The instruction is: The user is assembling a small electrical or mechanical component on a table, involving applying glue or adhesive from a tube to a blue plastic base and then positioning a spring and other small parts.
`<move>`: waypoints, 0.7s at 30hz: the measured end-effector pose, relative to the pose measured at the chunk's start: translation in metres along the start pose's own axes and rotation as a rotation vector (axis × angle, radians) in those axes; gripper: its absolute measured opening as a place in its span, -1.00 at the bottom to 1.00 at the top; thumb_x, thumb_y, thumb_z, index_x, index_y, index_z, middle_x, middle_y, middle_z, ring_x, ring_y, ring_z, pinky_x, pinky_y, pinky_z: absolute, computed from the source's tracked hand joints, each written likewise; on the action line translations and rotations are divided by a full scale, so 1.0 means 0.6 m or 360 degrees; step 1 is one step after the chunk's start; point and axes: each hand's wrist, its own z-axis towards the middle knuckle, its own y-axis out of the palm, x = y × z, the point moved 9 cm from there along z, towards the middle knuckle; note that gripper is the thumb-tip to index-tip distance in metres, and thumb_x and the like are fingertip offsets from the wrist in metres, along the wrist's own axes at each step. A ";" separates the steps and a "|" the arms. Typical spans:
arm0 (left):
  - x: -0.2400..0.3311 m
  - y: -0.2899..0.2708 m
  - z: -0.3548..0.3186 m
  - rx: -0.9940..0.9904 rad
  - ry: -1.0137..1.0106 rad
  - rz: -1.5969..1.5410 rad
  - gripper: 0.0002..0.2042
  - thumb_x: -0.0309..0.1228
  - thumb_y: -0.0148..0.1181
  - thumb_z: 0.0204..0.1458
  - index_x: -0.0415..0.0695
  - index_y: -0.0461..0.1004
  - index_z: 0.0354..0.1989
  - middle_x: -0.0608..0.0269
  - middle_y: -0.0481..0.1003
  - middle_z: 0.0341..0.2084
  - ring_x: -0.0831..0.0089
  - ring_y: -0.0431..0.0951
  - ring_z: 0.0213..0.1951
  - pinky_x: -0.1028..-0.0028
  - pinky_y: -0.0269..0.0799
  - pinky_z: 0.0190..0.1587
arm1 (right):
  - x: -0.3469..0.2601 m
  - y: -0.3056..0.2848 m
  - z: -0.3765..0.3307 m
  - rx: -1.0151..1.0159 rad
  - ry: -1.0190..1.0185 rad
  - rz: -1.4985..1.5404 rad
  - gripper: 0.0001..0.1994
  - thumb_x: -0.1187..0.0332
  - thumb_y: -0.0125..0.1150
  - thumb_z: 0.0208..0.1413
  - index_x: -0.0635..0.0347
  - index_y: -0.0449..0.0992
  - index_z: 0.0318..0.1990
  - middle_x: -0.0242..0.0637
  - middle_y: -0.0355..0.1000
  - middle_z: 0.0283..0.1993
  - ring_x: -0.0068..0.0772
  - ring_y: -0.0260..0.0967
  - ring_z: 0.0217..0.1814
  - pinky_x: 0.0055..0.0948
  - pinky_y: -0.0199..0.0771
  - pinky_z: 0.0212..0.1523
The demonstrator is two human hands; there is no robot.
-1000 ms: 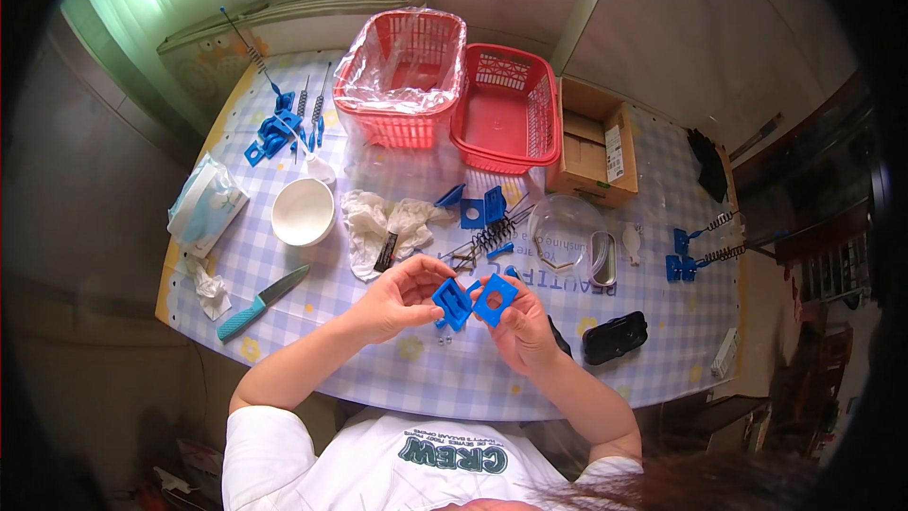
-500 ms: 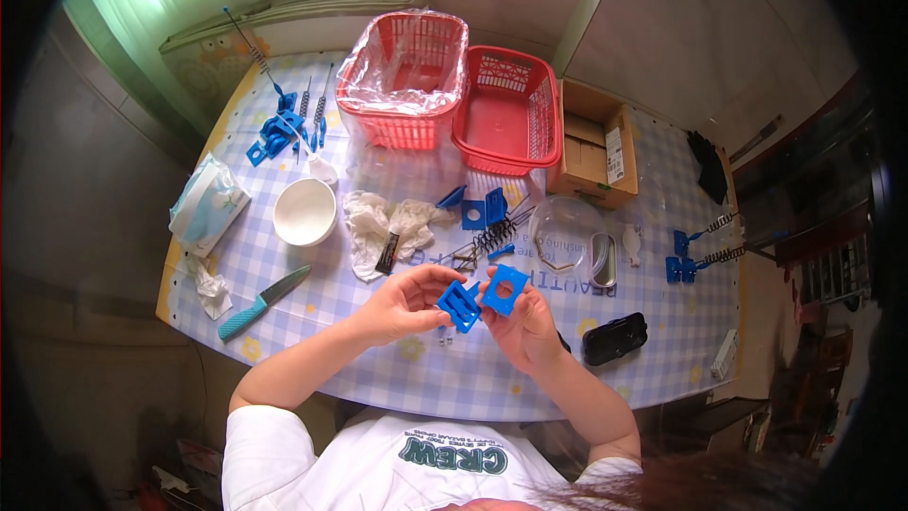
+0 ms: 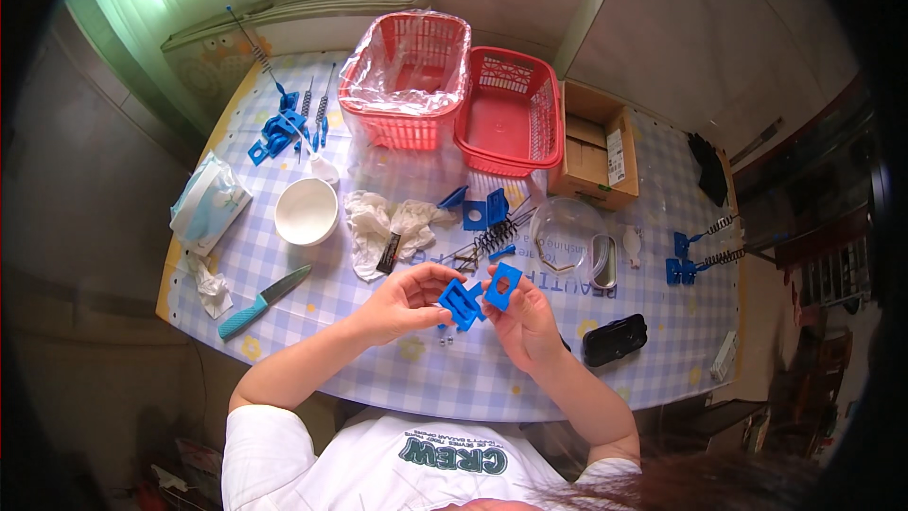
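Over the near middle of the table, my left hand (image 3: pixel 409 301) pinches a blue plastic frame-like part (image 3: pixel 461 306) with a slotted, recessed face. Close beside it, my right hand (image 3: pixel 526 326) grips a blue square plate (image 3: pixel 502 288) with a round hole through it, held tilted. The two blue parts are nearly touching; whether they are joined I cannot tell. Just below them lie small shiny metal pieces (image 3: pixel 445 342) on the cloth. Beyond my hands sit several black coil springs on rods (image 3: pixel 497 238) and more blue plastic parts (image 3: pixel 476 216).
Red baskets (image 3: pixel 508 166), one lined with clear plastic, and a cardboard box (image 3: pixel 619 166) stand at the back. Left are a white bowl (image 3: pixel 305 212), a tissue pack (image 3: pixel 210 203) and a turquoise-handled knife (image 3: pixel 264 303). Right are a clear container (image 3: pixel 569 232) and a black case (image 3: pixel 615 339).
My right hand has turned the holed plate, so it now shows narrower and more edge-on. My left hand with its blue part has hardly moved.
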 end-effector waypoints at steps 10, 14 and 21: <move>0.021 0.006 -0.005 0.0009 0.0444 0.0428 -0.52 -0.64 0.15 -0.22 -0.23 0.18 -0.05 0.20 0.31 -0.16 0.46 0.38 -0.14 0.45 0.34 -0.08 | -0.081 0.062 -0.035 -0.0066 -0.0993 -0.1756 -0.53 0.45 0.32 -0.31 0.23 0.39 -0.12 -0.30 0.27 -0.23 -0.44 0.22 -0.21 -0.50 0.22 -0.16; 0.016 0.011 -0.005 -0.0009 0.0411 0.0434 -0.53 -0.65 0.15 -0.22 -0.23 0.18 -0.06 0.18 0.30 -0.14 0.44 0.38 -0.13 0.44 0.34 -0.08 | -0.090 0.087 -0.045 -0.0066 -0.1116 -0.2076 -0.53 0.46 0.34 -0.38 0.21 0.43 -0.15 -0.27 0.27 -0.24 -0.41 0.21 -0.23 -0.50 0.23 -0.21; 0.013 0.016 -0.005 -0.0057 0.0422 0.0403 -0.55 -0.66 0.12 -0.19 -0.24 0.18 -0.06 0.16 0.30 -0.12 0.39 0.38 -0.11 0.43 0.35 -0.08 | -0.093 0.114 -0.055 -0.0117 -0.1350 -0.2424 -0.51 0.44 0.35 -0.45 0.19 0.45 -0.18 -0.30 0.31 -0.30 -0.32 0.19 -0.25 -0.41 0.17 -0.23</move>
